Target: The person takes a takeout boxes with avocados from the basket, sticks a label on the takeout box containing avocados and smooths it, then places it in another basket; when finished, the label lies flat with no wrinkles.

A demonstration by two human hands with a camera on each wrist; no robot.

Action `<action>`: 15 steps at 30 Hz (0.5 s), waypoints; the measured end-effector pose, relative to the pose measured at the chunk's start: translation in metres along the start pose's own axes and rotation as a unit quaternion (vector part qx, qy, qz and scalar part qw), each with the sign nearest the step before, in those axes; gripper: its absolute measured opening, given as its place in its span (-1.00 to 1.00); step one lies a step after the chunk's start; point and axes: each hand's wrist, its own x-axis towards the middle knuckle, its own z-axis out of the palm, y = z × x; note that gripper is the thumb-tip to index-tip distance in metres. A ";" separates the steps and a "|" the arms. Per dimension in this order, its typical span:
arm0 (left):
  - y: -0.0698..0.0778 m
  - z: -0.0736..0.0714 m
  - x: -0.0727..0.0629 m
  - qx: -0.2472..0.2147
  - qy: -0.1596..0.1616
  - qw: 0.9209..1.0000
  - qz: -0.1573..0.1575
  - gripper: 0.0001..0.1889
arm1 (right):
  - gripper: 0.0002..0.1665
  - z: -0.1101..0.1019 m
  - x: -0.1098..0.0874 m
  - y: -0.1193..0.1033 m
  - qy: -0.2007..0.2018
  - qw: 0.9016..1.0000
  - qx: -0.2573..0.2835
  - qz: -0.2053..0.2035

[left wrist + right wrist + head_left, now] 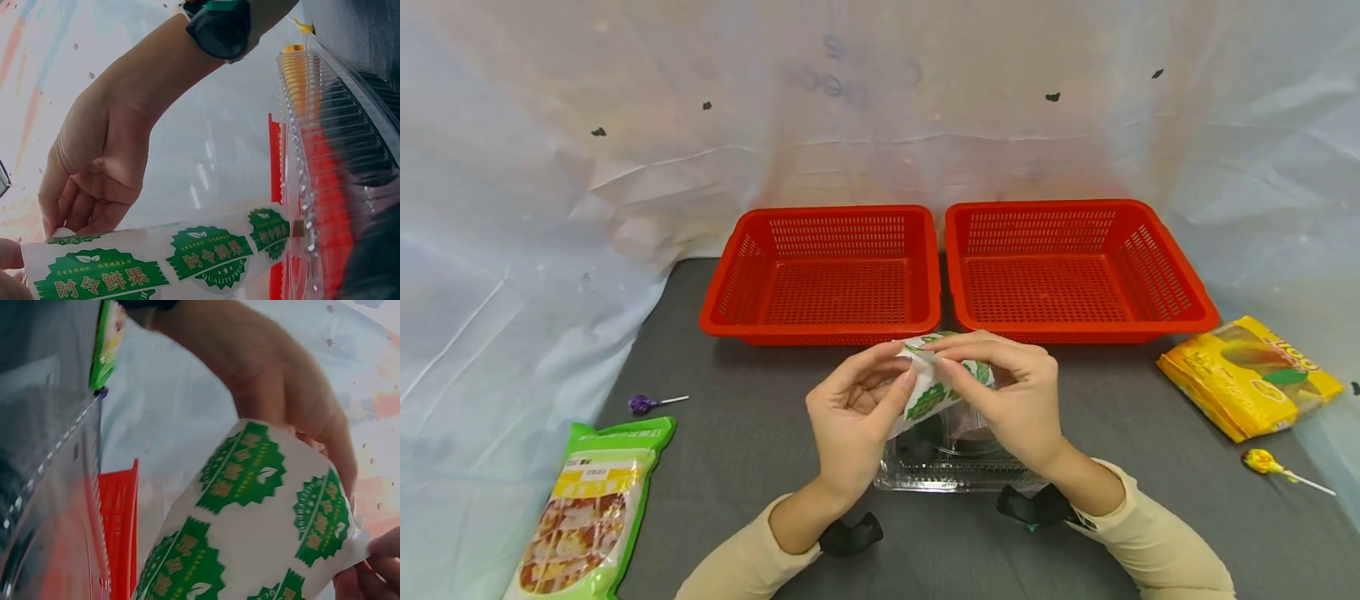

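Above a gray counter point(745, 467), both hands grasp a strip of green-and-white labels point(930, 400), the left hand point(850, 425) and the right hand point(1018, 396) pinching it with thumbs and fingers that nearly meet. The strip hangs directly over a clear plastic container point(932, 479), in front of two red baskets, the left basket point(820, 329) and the right basket point(1082, 327).

The likely trouble is adhesive: if the pinched corner, a thin white flap in the right wrist view, tears or folds onto itself, a label could crease or cling to a fingertip. A loosened grip might drop the strip onto the container below, and a forearm dipping too low could nudge that light plastic out of place.

Much stays out of sight. The fingers cover the very edge being worked, so whether any label has lifted from its backing cannot be told. The strip's far end is masked, leaving unclear whether it winds into a roll. Forearms and labels block part of the container; glare obscures whether its lid is fastened.
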 end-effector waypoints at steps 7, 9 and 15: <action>0.003 -0.009 -0.001 0.039 -0.026 0.999 0.026 -0.69 | -0.83 -0.008 0.003 -0.004 0.051 0.972 0.123 0.193; 0.004 -0.015 -0.002 0.048 -0.030 0.998 0.029 -0.70 | -0.75 -0.009 0.005 -0.003 0.076 0.954 0.172 0.233; 0.014 -0.054 0.001 0.055 0.021 0.998 0.011 -0.70 | -0.76 -0.015 0.005 0.000 0.136 0.934 0.202 0.262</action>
